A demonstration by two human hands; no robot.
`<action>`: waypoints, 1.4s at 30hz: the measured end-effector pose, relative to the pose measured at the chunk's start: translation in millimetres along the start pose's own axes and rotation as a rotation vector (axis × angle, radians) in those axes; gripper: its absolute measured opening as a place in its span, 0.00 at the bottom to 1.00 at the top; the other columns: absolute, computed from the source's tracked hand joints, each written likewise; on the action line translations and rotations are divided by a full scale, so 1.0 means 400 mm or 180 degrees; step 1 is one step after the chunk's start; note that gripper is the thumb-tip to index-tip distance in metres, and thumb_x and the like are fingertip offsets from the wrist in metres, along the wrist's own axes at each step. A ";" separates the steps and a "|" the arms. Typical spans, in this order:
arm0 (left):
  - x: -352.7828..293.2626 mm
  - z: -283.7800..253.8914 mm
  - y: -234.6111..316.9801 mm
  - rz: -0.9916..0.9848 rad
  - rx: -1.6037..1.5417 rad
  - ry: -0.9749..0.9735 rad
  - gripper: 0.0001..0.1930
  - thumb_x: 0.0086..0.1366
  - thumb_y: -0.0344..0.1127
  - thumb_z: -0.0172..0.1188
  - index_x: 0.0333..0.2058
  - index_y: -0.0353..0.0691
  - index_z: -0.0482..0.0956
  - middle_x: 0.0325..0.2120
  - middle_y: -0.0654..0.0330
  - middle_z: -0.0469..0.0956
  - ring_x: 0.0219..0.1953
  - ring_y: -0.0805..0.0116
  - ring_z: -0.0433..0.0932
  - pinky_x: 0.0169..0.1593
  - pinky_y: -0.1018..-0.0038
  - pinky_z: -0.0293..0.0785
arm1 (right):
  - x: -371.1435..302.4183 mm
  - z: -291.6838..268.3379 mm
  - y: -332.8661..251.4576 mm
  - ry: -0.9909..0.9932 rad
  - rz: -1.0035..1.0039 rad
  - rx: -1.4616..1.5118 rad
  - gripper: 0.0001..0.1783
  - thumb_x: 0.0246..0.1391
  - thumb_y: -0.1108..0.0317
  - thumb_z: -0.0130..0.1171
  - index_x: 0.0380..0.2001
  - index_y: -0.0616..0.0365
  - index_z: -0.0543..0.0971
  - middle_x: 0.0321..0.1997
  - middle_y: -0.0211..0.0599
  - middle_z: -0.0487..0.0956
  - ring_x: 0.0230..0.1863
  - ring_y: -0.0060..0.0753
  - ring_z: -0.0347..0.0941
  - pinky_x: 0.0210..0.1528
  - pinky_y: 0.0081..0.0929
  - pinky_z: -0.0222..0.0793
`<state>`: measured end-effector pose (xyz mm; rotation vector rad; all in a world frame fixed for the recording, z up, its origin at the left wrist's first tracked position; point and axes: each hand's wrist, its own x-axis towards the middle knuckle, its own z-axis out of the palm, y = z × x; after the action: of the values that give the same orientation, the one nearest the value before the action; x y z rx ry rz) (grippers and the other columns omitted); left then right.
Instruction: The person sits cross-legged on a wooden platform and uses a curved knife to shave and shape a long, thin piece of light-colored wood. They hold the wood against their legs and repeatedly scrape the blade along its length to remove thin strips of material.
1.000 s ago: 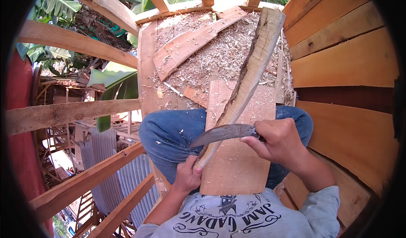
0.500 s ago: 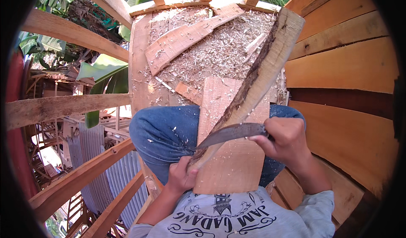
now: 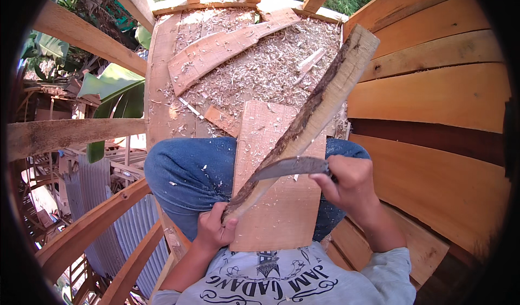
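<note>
A long piece of wood (image 3: 330,96) with dark bark along one edge slants from my lap toward the far right. My left hand (image 3: 215,226) is closed around its near end. In my right hand (image 3: 349,177) is the handle of a curved knife (image 3: 292,167), its dark blade pointing left across the wood's lower part. Whether the edge touches the wood I cannot tell. Beneath both, a flat board (image 3: 287,213) rests on my lap between my knees.
Shavings (image 3: 254,72) cover the plank floor ahead, where a curved offcut (image 3: 216,53) and a small wood block (image 3: 222,119) lie. Slatted wooden rails (image 3: 76,133) stand at left, with corrugated sheets (image 3: 138,234) below. A plank wall (image 3: 428,96) rises on the right.
The whole view has shifted, moving the scene leftward. Relative to the wood, the knife has slid slightly away from my left hand. Both hands keep their grip.
</note>
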<state>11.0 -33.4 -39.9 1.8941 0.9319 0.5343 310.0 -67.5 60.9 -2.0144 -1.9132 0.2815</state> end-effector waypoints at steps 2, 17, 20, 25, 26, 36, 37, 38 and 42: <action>0.003 0.003 0.003 -0.0103 0.0089 -0.0079 0.17 0.61 0.44 0.56 0.32 0.32 0.73 0.15 0.53 0.72 0.17 0.56 0.77 0.21 0.69 0.71 | -0.010 0.026 0.034 0.0289 0.0752 0.0711 0.22 0.43 0.54 0.67 0.12 0.54 0.67 0.09 0.33 0.63 0.10 0.34 0.66 0.13 0.30 0.59; -0.010 0.001 -0.011 -0.0023 -0.0046 -0.0084 0.17 0.61 0.44 0.56 0.33 0.32 0.72 0.16 0.53 0.72 0.16 0.55 0.76 0.21 0.68 0.70 | 0.017 0.012 0.026 0.0492 0.0910 0.0840 0.22 0.45 0.56 0.66 0.13 0.57 0.67 0.11 0.36 0.66 0.11 0.37 0.65 0.14 0.30 0.59; -0.013 -0.001 -0.014 0.0067 -0.0018 -0.0116 0.16 0.61 0.44 0.56 0.33 0.33 0.72 0.16 0.53 0.72 0.16 0.55 0.76 0.21 0.68 0.70 | -0.004 0.013 -0.038 -0.0152 -0.0197 0.0364 0.22 0.45 0.58 0.66 0.13 0.56 0.67 0.10 0.36 0.65 0.11 0.37 0.64 0.14 0.31 0.58; 0.006 0.003 0.000 -0.0060 -0.0060 -0.0071 0.16 0.61 0.44 0.55 0.32 0.33 0.71 0.15 0.53 0.71 0.17 0.54 0.76 0.21 0.67 0.70 | 0.017 0.020 0.033 0.0294 0.0546 0.0667 0.20 0.44 0.56 0.67 0.15 0.55 0.68 0.10 0.34 0.65 0.11 0.34 0.65 0.15 0.30 0.59; -0.005 -0.002 -0.010 0.0018 -0.0035 -0.0107 0.16 0.61 0.44 0.55 0.32 0.33 0.71 0.15 0.52 0.71 0.17 0.54 0.76 0.21 0.67 0.70 | 0.004 0.011 -0.002 0.0104 0.0093 0.0393 0.20 0.46 0.57 0.66 0.15 0.56 0.69 0.10 0.35 0.65 0.11 0.33 0.65 0.15 0.29 0.59; -0.008 -0.004 -0.003 -0.0003 -0.0085 -0.0091 0.16 0.61 0.43 0.54 0.32 0.33 0.71 0.14 0.51 0.71 0.16 0.52 0.75 0.21 0.66 0.70 | 0.002 0.007 -0.035 -0.0120 -0.0075 0.0476 0.21 0.51 0.57 0.62 0.14 0.58 0.69 0.10 0.40 0.68 0.10 0.36 0.64 0.14 0.27 0.59; -0.003 -0.004 0.002 -0.0109 -0.0084 -0.0113 0.16 0.61 0.43 0.54 0.32 0.33 0.71 0.14 0.51 0.71 0.16 0.52 0.75 0.21 0.66 0.70 | 0.008 0.022 -0.019 0.0021 0.0325 0.0580 0.21 0.50 0.57 0.63 0.14 0.57 0.69 0.10 0.40 0.68 0.11 0.37 0.64 0.15 0.28 0.58; 0.013 -0.006 0.013 -0.0230 -0.0108 -0.0155 0.16 0.62 0.43 0.54 0.32 0.33 0.71 0.15 0.51 0.71 0.16 0.52 0.75 0.21 0.65 0.70 | 0.022 0.030 0.004 0.0137 0.0750 0.0670 0.21 0.50 0.57 0.63 0.13 0.56 0.69 0.10 0.40 0.67 0.11 0.37 0.64 0.15 0.29 0.58; -0.003 -0.015 -0.006 -0.0083 -0.0049 -0.0261 0.15 0.62 0.43 0.53 0.33 0.32 0.71 0.15 0.50 0.71 0.17 0.51 0.76 0.21 0.65 0.69 | 0.006 0.045 0.030 0.0464 0.0410 0.0467 0.22 0.51 0.58 0.62 0.14 0.60 0.68 0.09 0.40 0.63 0.10 0.41 0.61 0.15 0.30 0.56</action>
<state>5.3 -30.5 -39.0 1.8734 0.8952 0.4437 314.4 -63.6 40.3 -2.0052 -1.6306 0.2899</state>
